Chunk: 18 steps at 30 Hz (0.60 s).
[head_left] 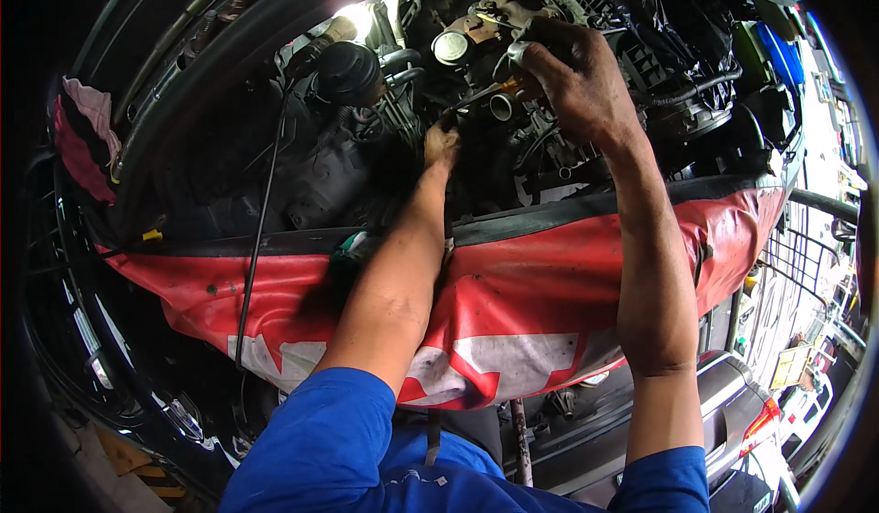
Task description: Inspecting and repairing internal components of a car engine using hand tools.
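My left hand [441,144] reaches deep into the engine bay [311,183], fingers curled at the lower end of a slim dark tool or bar [472,99]; exactly what they grip is partly hidden. My right hand [572,82] is higher and to the right, fingers bent and thumb pressed in around something I cannot make out. An orange piece [513,86] shows just beneath it. A round pale cap [450,48] lies left of that hand, with an open pipe end [501,106] below it and a black cylindrical housing [346,75] farther left.
A red-and-white cover [540,275] drapes over the near edge, crossed by a thin cable [261,220] at left. A bright lamp [357,20] shines at the back. A pink cloth [82,147] sits far left. A parked car [732,403] stands at lower right.
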Motion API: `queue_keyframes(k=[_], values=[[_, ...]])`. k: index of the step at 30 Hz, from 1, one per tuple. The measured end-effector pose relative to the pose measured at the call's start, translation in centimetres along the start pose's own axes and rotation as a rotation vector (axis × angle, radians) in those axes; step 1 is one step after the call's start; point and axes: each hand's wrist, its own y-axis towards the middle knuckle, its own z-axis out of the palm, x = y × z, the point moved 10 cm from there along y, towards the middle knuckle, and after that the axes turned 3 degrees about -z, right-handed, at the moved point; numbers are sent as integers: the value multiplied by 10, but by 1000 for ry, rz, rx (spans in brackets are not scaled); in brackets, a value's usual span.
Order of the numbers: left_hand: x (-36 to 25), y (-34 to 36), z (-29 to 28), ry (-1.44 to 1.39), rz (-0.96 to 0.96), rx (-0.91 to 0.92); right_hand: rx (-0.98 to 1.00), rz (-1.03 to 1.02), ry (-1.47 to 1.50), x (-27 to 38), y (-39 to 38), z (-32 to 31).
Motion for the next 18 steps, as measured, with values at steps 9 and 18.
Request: queue_keyframes(k=[9,18], values=[[-4,-11,11,152,-67,-33,-44,50,27,-12,-6,-10],[8,4,-2,154,-50,-53,12,66,52,-10,-1,-2]])
